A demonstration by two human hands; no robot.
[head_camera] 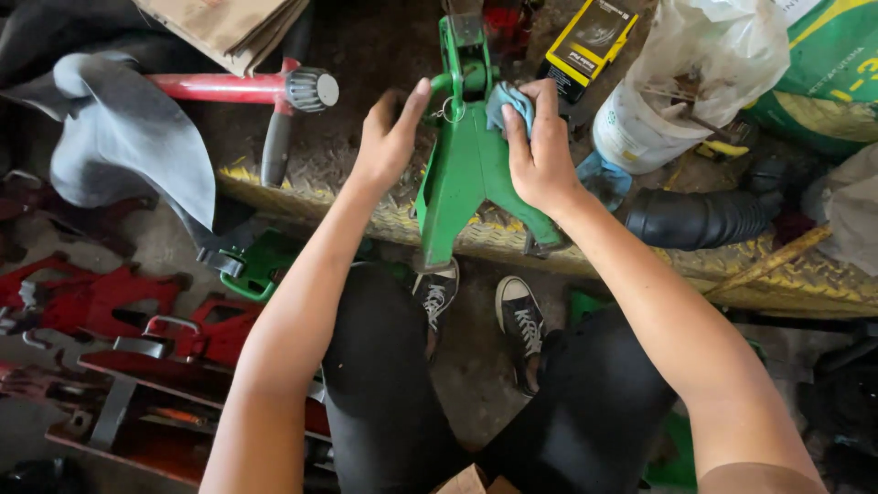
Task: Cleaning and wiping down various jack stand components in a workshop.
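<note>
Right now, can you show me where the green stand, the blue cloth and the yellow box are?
green stand (466,169): head view, on its flat sloping front face.
blue cloth (508,102): head view, on the bunched part above the right hand's fingers.
yellow box (590,41): head view, on its top face.
</note>
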